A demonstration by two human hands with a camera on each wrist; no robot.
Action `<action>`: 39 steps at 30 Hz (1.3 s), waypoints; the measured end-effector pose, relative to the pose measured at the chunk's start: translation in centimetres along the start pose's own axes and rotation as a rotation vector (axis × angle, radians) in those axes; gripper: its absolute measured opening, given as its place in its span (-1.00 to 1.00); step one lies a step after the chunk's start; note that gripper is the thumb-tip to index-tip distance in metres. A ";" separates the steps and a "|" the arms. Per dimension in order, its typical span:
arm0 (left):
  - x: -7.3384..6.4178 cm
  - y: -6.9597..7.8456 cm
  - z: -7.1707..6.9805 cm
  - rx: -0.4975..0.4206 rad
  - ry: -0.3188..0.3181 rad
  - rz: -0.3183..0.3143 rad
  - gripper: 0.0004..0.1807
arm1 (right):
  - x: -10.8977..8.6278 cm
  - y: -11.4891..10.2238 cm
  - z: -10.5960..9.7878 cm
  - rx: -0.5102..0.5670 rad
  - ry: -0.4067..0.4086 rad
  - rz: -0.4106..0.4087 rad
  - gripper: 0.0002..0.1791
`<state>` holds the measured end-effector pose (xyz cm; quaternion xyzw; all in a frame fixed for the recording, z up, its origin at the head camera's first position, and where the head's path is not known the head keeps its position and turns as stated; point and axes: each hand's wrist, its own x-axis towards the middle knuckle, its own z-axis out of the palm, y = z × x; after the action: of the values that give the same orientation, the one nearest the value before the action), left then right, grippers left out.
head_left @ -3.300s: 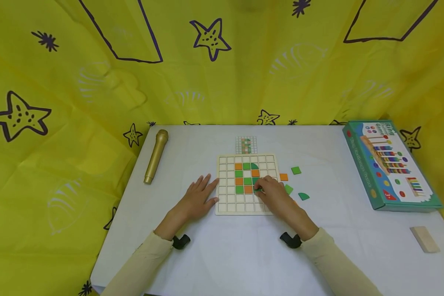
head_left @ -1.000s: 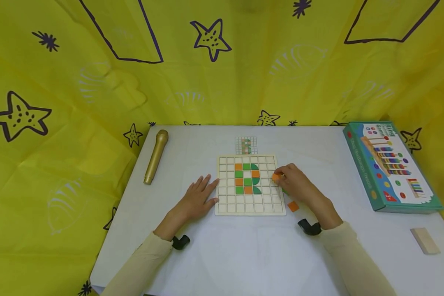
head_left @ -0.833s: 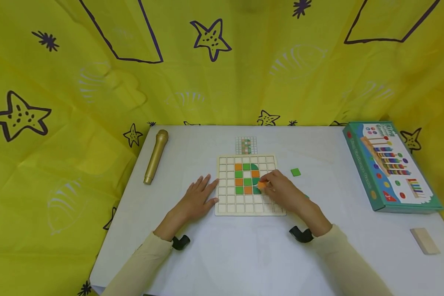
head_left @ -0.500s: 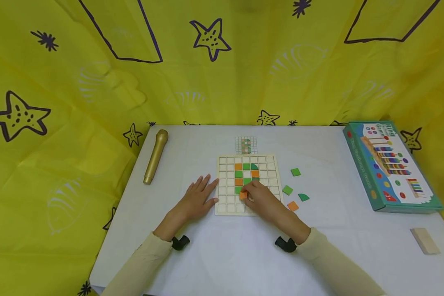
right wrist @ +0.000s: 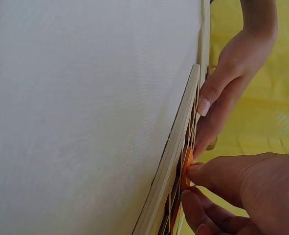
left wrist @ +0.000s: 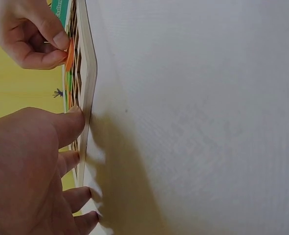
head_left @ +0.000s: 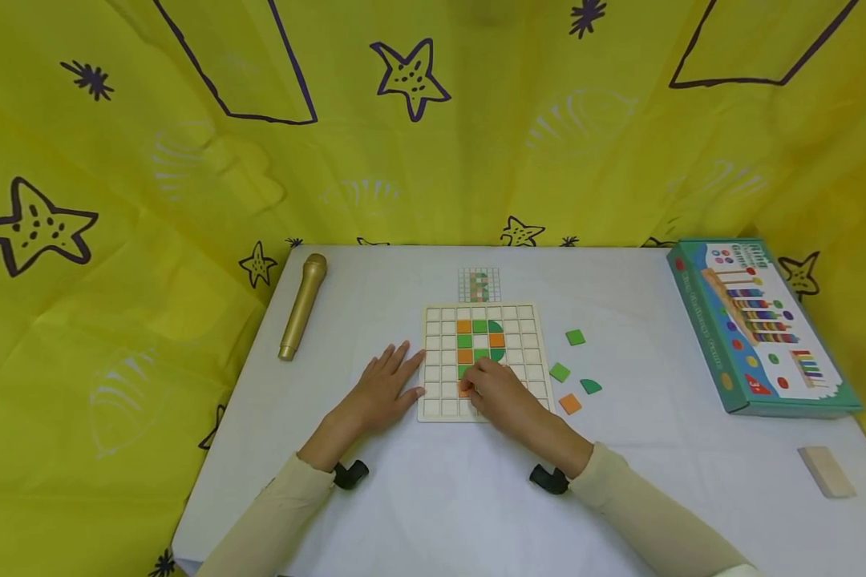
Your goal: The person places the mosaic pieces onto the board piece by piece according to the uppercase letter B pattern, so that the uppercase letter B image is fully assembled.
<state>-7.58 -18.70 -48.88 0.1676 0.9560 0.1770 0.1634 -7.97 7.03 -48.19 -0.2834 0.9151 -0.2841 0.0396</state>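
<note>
A pale wooden grid board (head_left: 442, 405) lies on the white table, with orange and green tiles set in several of its cells. My right hand (head_left: 507, 398) is over the lower part of the board, thumb and finger pinching an orange square tile (head_left: 464, 389) at the cell below the left column of tiles. In the left wrist view this orange tile (left wrist: 70, 55) sits tilted at the grid. My left hand (head_left: 382, 389) is spread flat, its thumb and fingertips touching the board's left edge. My right hand hides some lower tiles.
Right of the board lie two green squares (head_left: 575, 337), a green quarter-round tile (head_left: 590, 386) and an orange square (head_left: 569, 403). A small pattern card (head_left: 479, 285) is behind the board. A gold microphone (head_left: 303, 308), green game box (head_left: 765, 324) and wooden block (head_left: 827, 472) stand farther out.
My right hand left a green quarter-round tile on the board, picked up an orange square from the right side, and carried it left to the lower cells. My left hand stayed put.
</note>
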 end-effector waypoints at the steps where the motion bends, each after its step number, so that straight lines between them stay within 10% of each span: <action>1: 0.0 0.0 0.0 -0.001 0.000 0.001 -0.23 | 0.0 0.0 0.0 -0.010 0.008 -0.010 -0.92; 16: 0.0 0.0 0.1 0.003 0.007 0.000 -0.24 | -0.6 0.7 -0.8 -0.038 -0.018 -0.023 -0.88; 32: 0.0 -0.1 0.3 0.032 0.006 -0.010 -0.23 | -1.2 9.7 -9.6 -0.040 -0.064 0.577 -0.39; 39: 0.1 0.0 0.2 0.019 0.009 -0.003 -0.24 | -1.1 11.8 -9.5 0.018 -0.051 0.573 -0.59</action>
<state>-7.57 -18.62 -49.10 0.1671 0.9586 0.1684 0.1578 -15.10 20.34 -46.76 -0.0201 0.9541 -0.2620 0.1437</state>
